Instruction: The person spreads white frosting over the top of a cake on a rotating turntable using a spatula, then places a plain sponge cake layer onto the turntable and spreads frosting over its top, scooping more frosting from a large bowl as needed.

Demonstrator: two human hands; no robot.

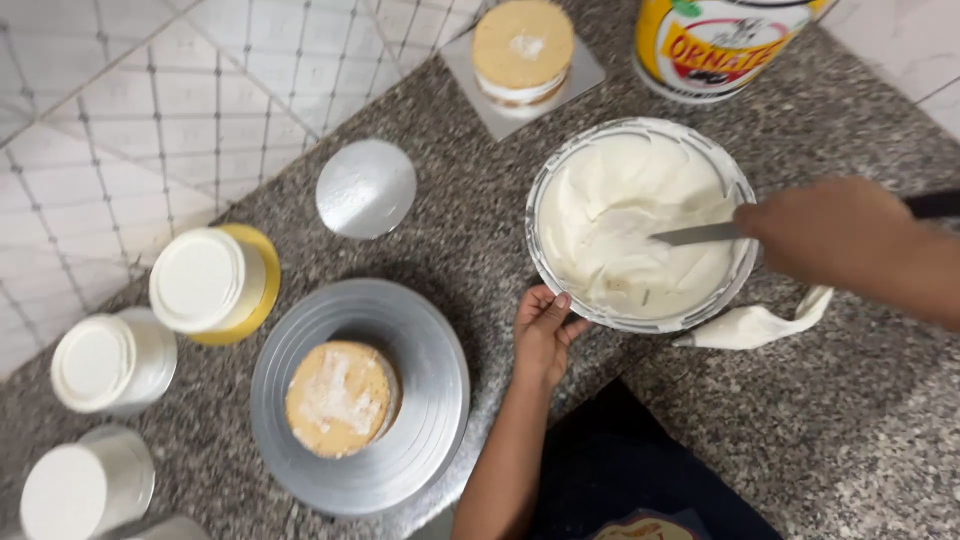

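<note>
The right hand is clamping a flat metal spatula and is dipping its blade into the white cream that is filling a clear bowl on the speckled stone tabletop. The left hand is gripping the near rim of that bowl, fingers curled over the edge, steadying it. The two hands are apart, one on each side of the bowl.

To the left and nearer, a small round cake layer is sitting on a grey metal turntable, its top dusted with only a thin smear of white. A filled piping bag is lying just right of the bowl's near edge. At the far side, a second stacked cake is resting on a square board, and a round silver board is lying between the two cakes.

This looks like the scooping step: cream is being gathered on the blade. The next move would likely call for lifting a good load clear of the rim and carrying it left, level, to the layer on the turntable.
</note>
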